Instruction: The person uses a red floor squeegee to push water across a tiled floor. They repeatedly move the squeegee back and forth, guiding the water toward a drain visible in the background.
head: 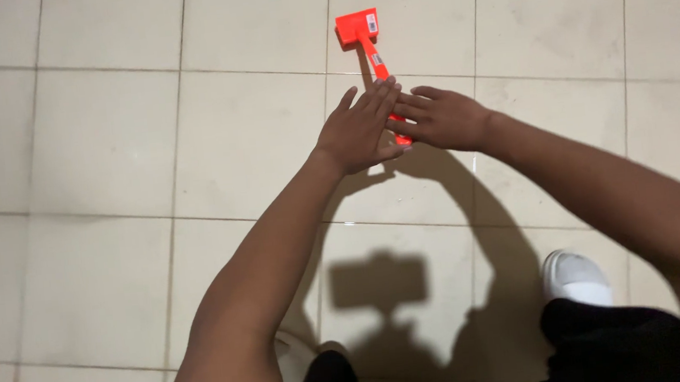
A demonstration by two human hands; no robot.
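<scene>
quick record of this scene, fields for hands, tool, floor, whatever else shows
left hand: flat, fingers spread, over the handle of the mallet
right hand: beside the left, fingertips on the handle
mallet: bright orange, lying on the floor, square head pointing away from the person
grip: cannot tell whether either hand has closed on it
floor: pale square tiles, grey grout
shoe: white, lower right
shadow: camera and arms cast on the tiles

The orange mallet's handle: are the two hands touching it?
Touching. The head view shows the left hand and right hand laid over the orange mallet handle, covering its lower end.
</scene>
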